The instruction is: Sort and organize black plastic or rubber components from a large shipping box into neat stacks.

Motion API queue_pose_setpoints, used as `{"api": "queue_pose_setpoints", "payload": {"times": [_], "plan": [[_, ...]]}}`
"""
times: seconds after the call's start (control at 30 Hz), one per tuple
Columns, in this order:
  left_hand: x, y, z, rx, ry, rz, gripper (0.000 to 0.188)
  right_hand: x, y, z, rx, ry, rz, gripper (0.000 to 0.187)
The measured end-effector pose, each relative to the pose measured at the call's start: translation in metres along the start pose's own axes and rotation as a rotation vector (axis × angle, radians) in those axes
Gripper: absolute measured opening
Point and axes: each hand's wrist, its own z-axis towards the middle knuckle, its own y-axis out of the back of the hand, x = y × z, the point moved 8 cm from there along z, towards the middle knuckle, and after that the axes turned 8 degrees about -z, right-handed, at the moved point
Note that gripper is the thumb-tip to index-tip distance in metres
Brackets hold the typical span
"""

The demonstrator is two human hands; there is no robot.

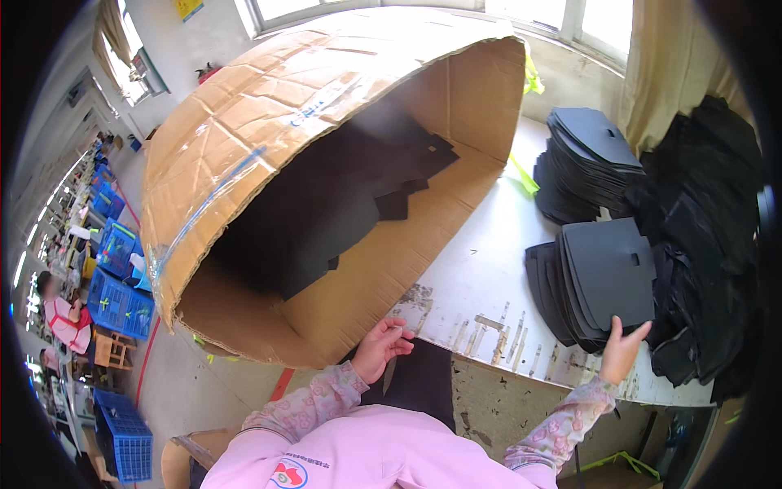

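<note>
My left hand [383, 349] is just off the near edge of a big cardboard box [277, 138], fingers loosely curled and apart, with nothing in it. The box lies on its side, mouth toward me, and dark flat pieces [350, 196] lie inside. My right hand [623, 354] is at the lower edge of the nearer stack of black panels [607, 273], thumb and fingers spread, the thumb at the panels' edge. Each top panel has a small slot. A taller stack of similar panels [595, 134] stands behind it.
A white table [481, 261] with worn tape marks carries the stacks. Black cloth [700, 244] is heaped at the right. Yellow-green strips [525, 175] hang by the box. Blue crates [122, 440] stand on the floor at the left, where a person in pink [67, 322] sits.
</note>
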Motion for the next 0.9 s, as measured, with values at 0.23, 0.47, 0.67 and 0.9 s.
{"api": "queue_pose_setpoints", "payload": {"times": [0.23, 0.47, 0.67, 0.9], "plan": [[-0.021, 0.029, -0.026, -0.153, -0.053, 0.163, 0.019, 0.135, 0.069, 0.019, -0.037, -0.170, 0.583, 0.030], [-0.046, 0.048, -0.035, -0.266, -0.341, 0.290, 0.013, 0.387, -0.100, -0.098, 1.219, -0.010, 1.350, 0.029], [-0.045, 0.053, -0.031, -0.304, -0.424, 0.300, 0.011, 0.492, -0.246, -0.127, 1.518, -0.493, 1.238, 0.031], [-0.043, 0.065, -0.034, -0.352, -0.361, 0.280, 0.011, 0.561, -0.253, -0.134, 1.455, -1.016, 1.364, 0.034]]}}
